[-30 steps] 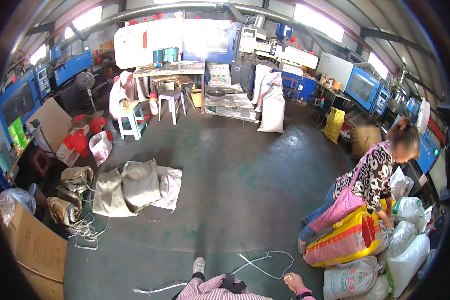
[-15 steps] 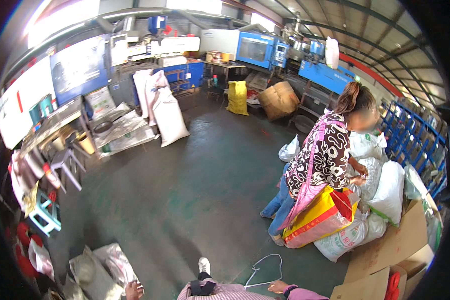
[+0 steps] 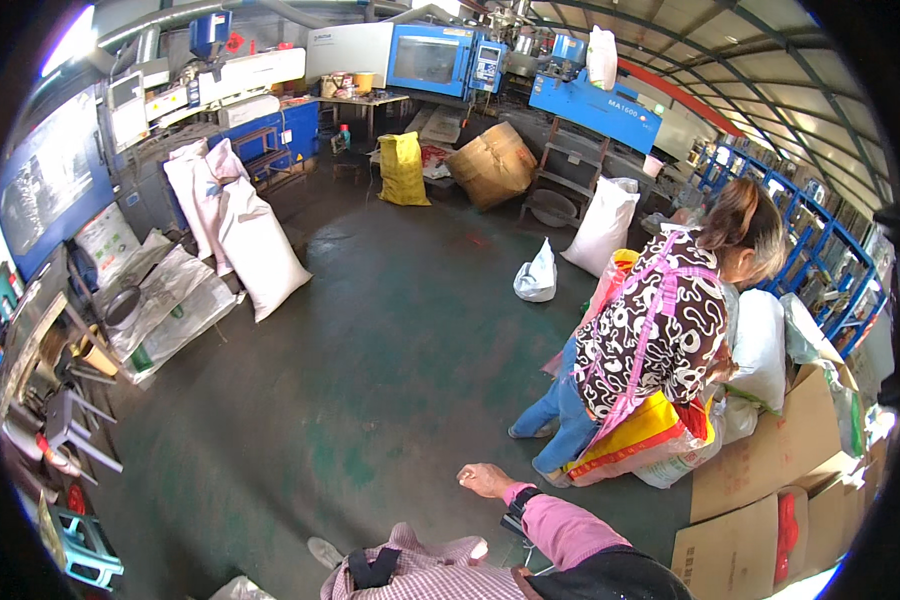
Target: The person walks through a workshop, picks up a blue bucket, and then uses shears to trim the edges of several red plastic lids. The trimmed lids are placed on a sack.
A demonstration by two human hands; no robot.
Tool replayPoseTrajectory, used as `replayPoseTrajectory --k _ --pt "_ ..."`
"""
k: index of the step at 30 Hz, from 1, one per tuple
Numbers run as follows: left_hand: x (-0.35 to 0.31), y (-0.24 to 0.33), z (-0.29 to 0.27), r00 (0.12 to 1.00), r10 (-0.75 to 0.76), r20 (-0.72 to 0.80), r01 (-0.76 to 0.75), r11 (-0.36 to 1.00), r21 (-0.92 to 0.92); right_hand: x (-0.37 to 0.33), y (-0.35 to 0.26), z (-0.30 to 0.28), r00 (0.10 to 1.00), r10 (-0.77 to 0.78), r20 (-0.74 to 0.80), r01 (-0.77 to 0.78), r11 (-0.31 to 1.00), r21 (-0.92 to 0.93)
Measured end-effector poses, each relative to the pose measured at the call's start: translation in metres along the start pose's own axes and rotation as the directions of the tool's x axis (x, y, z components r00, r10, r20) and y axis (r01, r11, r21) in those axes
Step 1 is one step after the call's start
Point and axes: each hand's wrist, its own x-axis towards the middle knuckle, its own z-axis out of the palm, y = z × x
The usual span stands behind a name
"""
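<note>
My right hand (image 3: 485, 480) reaches forward over the floor from a pink sleeve (image 3: 575, 525) with a dark band at the wrist. Its fingers are loosely curled, and nothing shows in them. Beneath that forearm, a bit of white cord (image 3: 538, 568) shows, mostly covered. My left hand is outside the picture. Beyond my right hand a co-worker (image 3: 650, 330) in a patterned black-and-white top bends over a yellow-and-red bag (image 3: 635, 435). That person's hands are largely hidden.
Pale sacks (image 3: 255, 245) lean at the left by a dark basin (image 3: 123, 308). A small white bag (image 3: 537, 275) sits on the floor mid-right. Cardboard boxes (image 3: 735, 545) stand near right. Stools (image 3: 78, 430) line the left, and blue machines (image 3: 430, 58) the back.
My view has turned to the right. My right hand has swung forward and up from the lower edge. My left hand, seen earlier by the plastic sheets, has left the picture. The co-worker bends lower.
</note>
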Motion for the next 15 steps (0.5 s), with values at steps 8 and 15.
replayPoseTrajectory --k 8,15 --pt "0.127 0.156 -0.067 1.0 0.008 -0.021 -0.009 1.0 -0.018 0.023 0.01 0.093 0.894 0.398 0.204 -0.297 0.869 -0.395" --pt "0.21 0.337 -0.056 0.989 0.133 0.061 -0.14 0.982 0.126 0.082 -0.077 0.117 0.835 0.492 0.245 -0.464 0.87 -0.167"
